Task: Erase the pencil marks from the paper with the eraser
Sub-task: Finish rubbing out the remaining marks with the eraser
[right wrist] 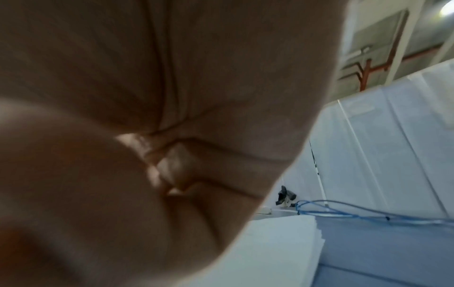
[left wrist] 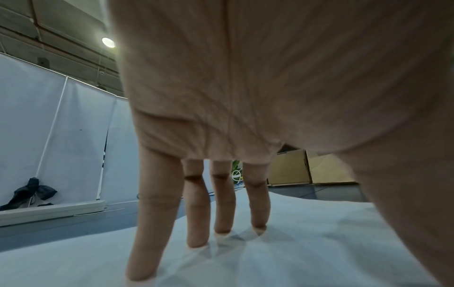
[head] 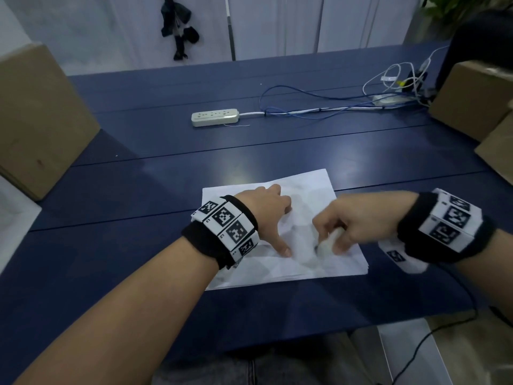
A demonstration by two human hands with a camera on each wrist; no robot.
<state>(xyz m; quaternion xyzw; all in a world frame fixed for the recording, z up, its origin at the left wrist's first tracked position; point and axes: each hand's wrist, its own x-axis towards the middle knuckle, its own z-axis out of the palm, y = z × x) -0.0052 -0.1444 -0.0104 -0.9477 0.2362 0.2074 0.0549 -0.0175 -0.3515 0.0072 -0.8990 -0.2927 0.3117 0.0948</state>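
Pressing down on the paper [head: 302, 218], the left hand [head: 270, 215] lay with straight, spread fingers [left wrist: 196, 209], and their tips touched the sheet, as the left wrist view showed. The thumb pointed toward 5 o'clock and also touched the paper. The right hand [head: 347, 229] was at 3 o'clock from the left one, with its fingers curled round a white eraser [head: 330, 241]. The lower end of the eraser met the paper near the middle of the sheet, just beside the left thumb. The eraser was blurred, so its shape could not be told well. In the right wrist view the palm [right wrist: 147, 136] filled most of the picture and the eraser could not be seen there.

The paper was a thin stack of white sheets [right wrist: 282, 242] on the blue counter [head: 138, 259], near its front edge. Pencil marks on it were too faint to tell. Both wrists wore black bands with black and white square markers [head: 230, 226].

At 12 o'clock from the paper, well apart, a white power strip [head: 215, 117] lay on the counter. Its cord and some blue cables [head: 305, 107] ran toward 2 o'clock. A cardboard box [head: 36, 118] stood at 10 o'clock, and more boxes [head: 472, 98] stood at 2 o'clock. A dark object [head: 179, 26] hung on the white wall behind the counter.
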